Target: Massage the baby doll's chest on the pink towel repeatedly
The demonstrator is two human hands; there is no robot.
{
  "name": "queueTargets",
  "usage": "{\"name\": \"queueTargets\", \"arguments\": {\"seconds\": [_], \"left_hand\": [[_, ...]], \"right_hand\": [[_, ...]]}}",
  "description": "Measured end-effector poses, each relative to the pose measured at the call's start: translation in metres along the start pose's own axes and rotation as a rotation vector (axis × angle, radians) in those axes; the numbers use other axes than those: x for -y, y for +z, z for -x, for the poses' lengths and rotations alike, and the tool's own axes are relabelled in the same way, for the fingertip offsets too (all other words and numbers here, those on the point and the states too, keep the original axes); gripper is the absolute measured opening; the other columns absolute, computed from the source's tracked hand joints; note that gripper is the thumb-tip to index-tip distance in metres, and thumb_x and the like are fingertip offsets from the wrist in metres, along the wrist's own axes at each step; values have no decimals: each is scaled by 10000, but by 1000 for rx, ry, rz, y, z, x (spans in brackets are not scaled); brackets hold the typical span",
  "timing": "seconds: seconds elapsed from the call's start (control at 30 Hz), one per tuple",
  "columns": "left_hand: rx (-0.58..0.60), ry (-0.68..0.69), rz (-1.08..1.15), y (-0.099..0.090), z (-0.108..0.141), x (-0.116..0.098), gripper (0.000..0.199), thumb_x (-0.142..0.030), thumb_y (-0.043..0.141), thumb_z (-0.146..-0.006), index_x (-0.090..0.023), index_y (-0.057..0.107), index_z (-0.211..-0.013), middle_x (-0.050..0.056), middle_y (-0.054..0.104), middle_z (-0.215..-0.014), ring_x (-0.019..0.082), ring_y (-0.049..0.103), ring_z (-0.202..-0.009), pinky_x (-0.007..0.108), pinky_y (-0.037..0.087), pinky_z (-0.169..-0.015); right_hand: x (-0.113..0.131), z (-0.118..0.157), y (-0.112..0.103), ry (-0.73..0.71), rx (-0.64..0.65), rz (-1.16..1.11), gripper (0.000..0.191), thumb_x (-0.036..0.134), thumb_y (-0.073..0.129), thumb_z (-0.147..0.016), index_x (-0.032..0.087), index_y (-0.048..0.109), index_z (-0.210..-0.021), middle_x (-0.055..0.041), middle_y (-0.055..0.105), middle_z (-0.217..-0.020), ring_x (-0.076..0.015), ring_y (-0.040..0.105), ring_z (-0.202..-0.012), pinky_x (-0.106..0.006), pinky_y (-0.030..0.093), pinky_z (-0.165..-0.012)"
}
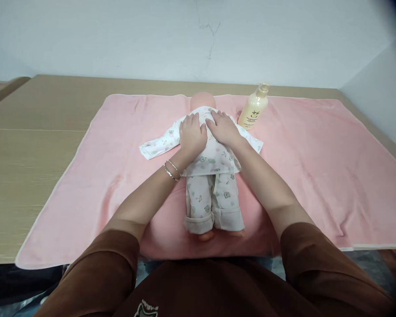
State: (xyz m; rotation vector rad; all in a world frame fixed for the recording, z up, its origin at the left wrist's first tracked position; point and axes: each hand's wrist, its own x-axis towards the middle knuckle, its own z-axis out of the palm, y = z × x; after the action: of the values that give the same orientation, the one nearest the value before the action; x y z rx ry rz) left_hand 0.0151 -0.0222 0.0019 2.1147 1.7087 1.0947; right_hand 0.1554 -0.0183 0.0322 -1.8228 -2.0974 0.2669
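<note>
Print on the bottle [252, 111], just beyond the right hand [223, 128], is too small to read; lettering [149, 304] on the shirt [201, 290], below the left hand [193, 134], is unclear.

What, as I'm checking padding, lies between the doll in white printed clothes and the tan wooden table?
A pale-edged pink cloth blanket lies there, in the head view.

I'm standing in a plain indoor room with one corner set out for baby care; whether it belongs to a home or a training room, I can't tell from here. A broad wooden table [29, 180] sits against a pale wall [119, 39] with a thin crack [214, 34] running down it, and a second wall [379, 83] meets it at the right. What says baby care is on top: a pink blanket [297, 145] spread wide, a doll [214, 158] in printed pyjamas lying on it, and a cream-coloured pump bottle [253, 110] near the doll's shoulder.
</note>
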Motion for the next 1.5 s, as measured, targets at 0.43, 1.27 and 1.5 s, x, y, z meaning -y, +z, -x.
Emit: {"name": "queueTargets", "arguments": {"seconds": [0.43, 1.27, 1.5], "left_hand": [[99, 71, -24, -8, -3, 2, 337, -166, 460, -953, -99, 636, -1232, 255, 654, -1386, 442, 535, -1422, 651, 339, -1256], [123, -74, 281, 7, -36, 44, 510, -292, 608, -902, -194, 650, -1402, 126, 552, -1612, 337, 395, -1584, 504, 169, -1378], [74, -51, 282, 5, -32, 41, 429, -314, 467, -998, -195, 688, -1346, 113, 615, -1557, 287, 500, -1519, 475, 269, -1349]], "right_hand": [[6, 10, -27, -199, 299, 44, 736, 273, 394, -1017, 20, 196, -1680, -235, 139, -1770, -403, 94, -1661, -549, 180, -1353], [27, 27, -13, -117, 2, 141, 502, 224, 303, -1013, -9, 632, -1311, -246, 717, -1271, -380, 637, -1272, -573, 341, -1246], [23, 28, -23, -68, 18, 78, 422, 248, 343, -1005, 134, 739, -1095, -170, 774, -1104, -361, 710, -1075, -525, 558, -1000]]}}
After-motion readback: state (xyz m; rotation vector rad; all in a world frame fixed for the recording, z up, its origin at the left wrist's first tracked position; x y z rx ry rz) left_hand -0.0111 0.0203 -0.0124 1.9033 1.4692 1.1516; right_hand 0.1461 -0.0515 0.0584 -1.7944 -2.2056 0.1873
